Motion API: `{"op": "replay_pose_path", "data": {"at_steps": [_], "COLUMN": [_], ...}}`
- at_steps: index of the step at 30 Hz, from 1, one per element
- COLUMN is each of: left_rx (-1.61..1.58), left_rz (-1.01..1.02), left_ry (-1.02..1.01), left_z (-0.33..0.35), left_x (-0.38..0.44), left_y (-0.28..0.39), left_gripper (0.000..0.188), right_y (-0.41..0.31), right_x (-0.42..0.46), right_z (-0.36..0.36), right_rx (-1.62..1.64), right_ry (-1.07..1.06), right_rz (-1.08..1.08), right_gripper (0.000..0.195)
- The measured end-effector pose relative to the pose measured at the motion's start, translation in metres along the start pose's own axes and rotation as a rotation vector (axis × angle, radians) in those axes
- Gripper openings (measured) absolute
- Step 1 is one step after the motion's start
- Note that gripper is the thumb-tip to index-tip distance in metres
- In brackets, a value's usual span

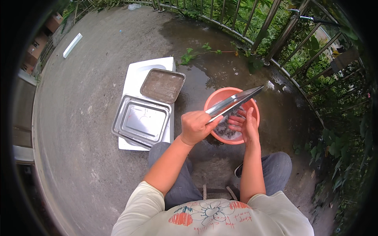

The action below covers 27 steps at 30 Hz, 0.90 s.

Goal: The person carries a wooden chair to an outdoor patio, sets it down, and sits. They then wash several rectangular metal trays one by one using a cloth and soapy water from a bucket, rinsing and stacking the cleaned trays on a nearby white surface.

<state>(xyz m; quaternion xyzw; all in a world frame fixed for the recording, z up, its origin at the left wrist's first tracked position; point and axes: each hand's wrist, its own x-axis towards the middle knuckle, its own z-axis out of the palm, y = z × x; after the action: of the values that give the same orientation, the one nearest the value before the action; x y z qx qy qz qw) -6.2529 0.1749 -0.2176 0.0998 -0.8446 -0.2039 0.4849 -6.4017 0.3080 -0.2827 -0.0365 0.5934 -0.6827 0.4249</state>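
Note:
My left hand [197, 126] grips the near end of a shiny metal tray [230, 103], tilted on edge above an orange plastic basin [214, 98]. Soapy, foamy water [226, 129] fills the bottom of the basin. Beneath the tray, my right hand [246, 125] hovers over the water with its fingers apart and nothing in it. To the left, nested rectangular metal trays [166, 116] rest on a white foam board [141, 66]. A brown, dirty-looking tray [162, 85] lies beside them, partly overlapping their far edge.
Wet concrete [195, 70] surrounds the basin. A metal railing [248, 38] with plants [289, 23] behind it curves along the far right. One vine [212, 52] trails over the ground. A white strip [72, 45] and a clear plastic piece [134, 6] lie farther off.

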Motion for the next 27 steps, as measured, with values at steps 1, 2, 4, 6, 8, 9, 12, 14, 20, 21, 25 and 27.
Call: {"op": "replay_pose_path", "data": {"at_steps": [1,2,4,6,8,9,12,14,20,21,25,27], "left_rx": [-0.006,-0.053,-0.049,-0.069,-0.137,-0.175,-0.252,0.027,-0.224,-0.566,-0.424,-0.168], "left_rz": [0.05,0.137,0.209,0.222,0.145,0.046,-0.231,-0.436,-1.126,-1.285,-1.227,-1.156], "left_ry": [-0.014,-0.07,-0.152,-0.253,-0.327,-0.333,-0.186,-0.035,-0.418,-0.5,-0.485,-0.061], "left_z": [0.005,0.005,0.01,0.009,0.001,-0.005,-0.027,-0.042,-0.075,-0.082,-0.105,-0.101], "left_x": [-0.004,-0.002,-0.012,-0.014,-0.019,-0.02,-0.007,0.002,-0.035,-0.042,-0.077,-0.106], "left_y": [-0.001,0.004,0.013,0.017,0.017,0.015,0.006,-0.017,-0.105,-0.117,-0.13,-0.14], "left_gripper": [0.038,0.037,0.036,0.035,0.036,0.036,0.04,0.045,0.045,0.044,0.037,0.036], "right_y": [-0.015,-0.028,-0.031,-0.012,-0.011,-0.012,-0.02,-0.034,-0.057,-0.056,-0.046,-0.032], "right_x": [-0.013,-0.026,-0.031,-0.015,-0.007,-0.001,0.015,0.011,0.02,0.027,0.049,0.072], "right_z": [0.008,0.014,0.021,0.022,0.022,0.02,0.02,0.035,0.077,0.087,0.138,0.16], "right_rx": [0.229,0.315,0.359,0.269,0.229,0.21,0.165,0.078,-0.102,-0.141,-0.279,-0.232], "right_ry": [-0.172,-0.262,-0.226,0.032,0.03,0.03,0.002,-0.045,-0.216,-0.223,-0.363,-0.419], "right_rz": [0.002,-0.044,-0.14,-0.262,-0.188,-0.152,-0.139,-0.193,-0.235,-0.243,-0.159,-0.066], "right_gripper": [0.081,0.07,0.051,0.041,0.026,0.019,0.043,0.041,0.04,0.039,0.03,0.025]}}
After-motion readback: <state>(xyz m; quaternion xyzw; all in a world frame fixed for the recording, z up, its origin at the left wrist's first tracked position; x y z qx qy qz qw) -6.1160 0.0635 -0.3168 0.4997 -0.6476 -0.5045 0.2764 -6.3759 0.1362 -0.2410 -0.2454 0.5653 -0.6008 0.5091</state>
